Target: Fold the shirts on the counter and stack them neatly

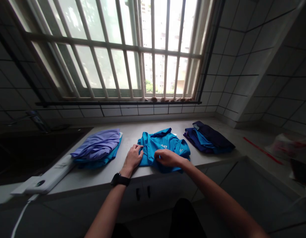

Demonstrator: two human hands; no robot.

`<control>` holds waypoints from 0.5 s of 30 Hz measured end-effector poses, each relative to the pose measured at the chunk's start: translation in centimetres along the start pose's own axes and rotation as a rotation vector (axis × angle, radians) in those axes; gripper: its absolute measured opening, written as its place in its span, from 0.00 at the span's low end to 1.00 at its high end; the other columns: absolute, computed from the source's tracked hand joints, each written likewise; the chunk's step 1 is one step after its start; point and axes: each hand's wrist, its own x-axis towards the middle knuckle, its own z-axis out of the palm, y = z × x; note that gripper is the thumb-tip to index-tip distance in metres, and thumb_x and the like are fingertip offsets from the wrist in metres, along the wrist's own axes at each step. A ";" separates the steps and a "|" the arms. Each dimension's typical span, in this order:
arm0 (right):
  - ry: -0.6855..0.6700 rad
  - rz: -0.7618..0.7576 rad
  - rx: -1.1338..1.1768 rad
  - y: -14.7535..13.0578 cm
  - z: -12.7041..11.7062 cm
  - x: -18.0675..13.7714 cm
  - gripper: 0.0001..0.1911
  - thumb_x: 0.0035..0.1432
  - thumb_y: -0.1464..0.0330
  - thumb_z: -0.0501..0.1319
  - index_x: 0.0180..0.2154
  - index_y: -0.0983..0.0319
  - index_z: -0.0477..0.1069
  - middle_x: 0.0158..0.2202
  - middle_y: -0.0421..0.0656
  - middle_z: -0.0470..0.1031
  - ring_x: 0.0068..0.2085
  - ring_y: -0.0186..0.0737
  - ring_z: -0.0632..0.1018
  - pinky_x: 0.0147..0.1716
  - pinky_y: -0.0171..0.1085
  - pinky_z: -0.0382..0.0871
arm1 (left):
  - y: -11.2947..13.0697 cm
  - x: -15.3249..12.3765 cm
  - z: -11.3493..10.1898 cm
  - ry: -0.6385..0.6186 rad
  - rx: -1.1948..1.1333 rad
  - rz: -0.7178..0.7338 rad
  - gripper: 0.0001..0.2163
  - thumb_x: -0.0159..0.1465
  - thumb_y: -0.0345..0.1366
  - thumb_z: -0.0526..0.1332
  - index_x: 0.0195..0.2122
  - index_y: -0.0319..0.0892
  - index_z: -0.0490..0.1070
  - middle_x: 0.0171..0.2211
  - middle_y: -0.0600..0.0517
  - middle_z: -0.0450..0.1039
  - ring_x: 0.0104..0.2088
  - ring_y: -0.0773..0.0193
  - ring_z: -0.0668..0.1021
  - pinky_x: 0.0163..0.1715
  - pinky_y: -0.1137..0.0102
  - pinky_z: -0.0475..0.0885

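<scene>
A bright blue shirt (153,145) with small white prints lies partly folded on the counter in front of me, and part of it droops over the front edge. My left hand (134,157), with a black watch at the wrist, rests on the shirt's left side, fingers laid over the cloth. Across the shirt's near side reaches my right hand (168,157), its thumb and fingers closed in a pinch on a fold of the fabric. Some of the right fingertips are hidden by the hand itself.
Folded purple and blue clothes (100,145) are stacked left, by a white power strip (51,175) and a dark sink (31,148). A dark navy and blue pile (210,138) lies right. Behind the white counter (129,132) is a barred window (118,49).
</scene>
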 end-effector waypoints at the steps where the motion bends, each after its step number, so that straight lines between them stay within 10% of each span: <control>1: 0.068 0.075 0.035 1.0 -1.2 0.5 0.10 0.64 0.75 0.59 0.44 0.61 0.78 0.40 0.42 0.80 0.39 0.38 0.79 0.41 0.34 0.72 | 0.0 0.0 0.0 0.010 -0.013 -0.005 0.16 0.67 0.36 0.54 0.49 0.40 0.78 0.48 0.41 0.76 0.49 0.52 0.79 0.57 0.57 0.74; 8: 0.483 0.703 -0.223 7.0 -10.9 4.1 0.25 0.63 0.80 0.52 0.60 0.68 0.71 0.58 0.58 0.73 0.55 0.51 0.76 0.57 0.45 0.70 | 0.4 0.1 -0.3 -0.022 -0.006 -0.013 0.18 0.69 0.40 0.55 0.54 0.41 0.78 0.51 0.41 0.75 0.51 0.52 0.78 0.57 0.57 0.73; 11: 0.480 0.641 -0.290 6.0 -9.7 4.4 0.29 0.63 0.80 0.52 0.65 0.68 0.66 0.62 0.58 0.69 0.60 0.53 0.73 0.60 0.46 0.68 | 0.6 -0.1 -0.4 -0.053 0.015 -0.002 0.19 0.68 0.42 0.57 0.55 0.42 0.78 0.53 0.41 0.74 0.53 0.51 0.78 0.57 0.57 0.73; 15: 0.058 0.451 -0.192 3.3 -4.0 3.1 0.25 0.70 0.65 0.55 0.66 0.58 0.69 0.68 0.52 0.66 0.64 0.54 0.72 0.62 0.49 0.67 | 0.7 -0.2 -0.3 -0.047 0.032 0.006 0.18 0.67 0.42 0.59 0.55 0.44 0.78 0.55 0.42 0.74 0.55 0.51 0.77 0.57 0.57 0.73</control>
